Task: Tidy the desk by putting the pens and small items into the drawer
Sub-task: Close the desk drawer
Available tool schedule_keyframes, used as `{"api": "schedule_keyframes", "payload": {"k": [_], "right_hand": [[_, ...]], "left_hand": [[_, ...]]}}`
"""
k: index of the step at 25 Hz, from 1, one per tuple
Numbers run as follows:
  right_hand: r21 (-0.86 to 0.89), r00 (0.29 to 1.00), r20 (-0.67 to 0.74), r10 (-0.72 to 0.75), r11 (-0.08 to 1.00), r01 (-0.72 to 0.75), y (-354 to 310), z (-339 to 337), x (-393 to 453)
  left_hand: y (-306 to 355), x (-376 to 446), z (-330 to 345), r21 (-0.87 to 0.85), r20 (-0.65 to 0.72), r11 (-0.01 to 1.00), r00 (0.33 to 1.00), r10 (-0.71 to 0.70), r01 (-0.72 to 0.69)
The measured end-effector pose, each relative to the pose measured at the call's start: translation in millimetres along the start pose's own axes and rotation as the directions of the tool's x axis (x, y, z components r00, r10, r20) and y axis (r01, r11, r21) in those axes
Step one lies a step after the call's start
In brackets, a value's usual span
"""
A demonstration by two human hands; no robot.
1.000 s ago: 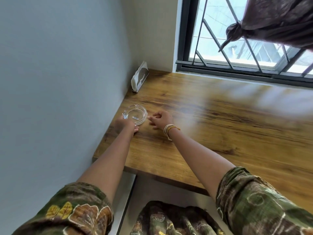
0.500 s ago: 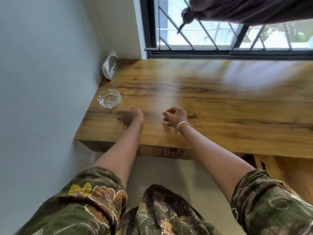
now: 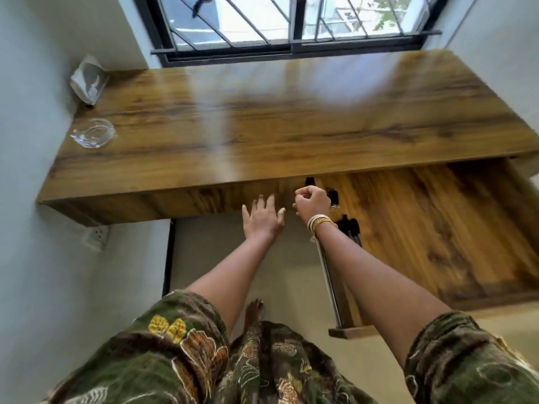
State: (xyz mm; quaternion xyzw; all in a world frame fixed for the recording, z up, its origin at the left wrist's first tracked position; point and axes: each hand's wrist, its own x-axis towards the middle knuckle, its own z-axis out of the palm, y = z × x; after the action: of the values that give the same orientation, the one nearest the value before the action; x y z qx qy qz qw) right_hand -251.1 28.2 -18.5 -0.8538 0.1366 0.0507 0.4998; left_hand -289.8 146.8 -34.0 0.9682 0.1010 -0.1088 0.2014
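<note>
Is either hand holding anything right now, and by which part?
The left hand is spread and holds nothing. The right hand is curled over the open drawer; whether it holds something cannot be told.

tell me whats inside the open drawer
A few dark items, probably pens, lie at the left end of the drawer; the rest that shows is bare wood. The right hand and forearm cover part of them, and the desk hides the back.
</note>
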Motion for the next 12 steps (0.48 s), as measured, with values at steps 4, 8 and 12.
{"api": "schedule_keyframes", "payload": {"k": [4,8,12], "right_hand": [[-0.063,0.993,-0.121,0.016,0.998,-0.024,28.0,-54.8,-19.1],[-0.052,0.963,-0.250,0.099,0.992,-0.115,66.1,-104.5,-32.8],[-0.062,0.923,-0.317,0.216,0.967,-0.247,107.0,-138.9,-53.1]], "left_hand": [[37.8,-30.7,28.4,-0.097,0.099,0.995,0.994,0.046,-0.036],[74.8,-49.0,48.6,-0.224,0.165,0.971,0.978,0.125,-0.087],[98.3,-66.6,59.3,-0.231,0.195,0.970,0.974,0.119,-0.072]]}}
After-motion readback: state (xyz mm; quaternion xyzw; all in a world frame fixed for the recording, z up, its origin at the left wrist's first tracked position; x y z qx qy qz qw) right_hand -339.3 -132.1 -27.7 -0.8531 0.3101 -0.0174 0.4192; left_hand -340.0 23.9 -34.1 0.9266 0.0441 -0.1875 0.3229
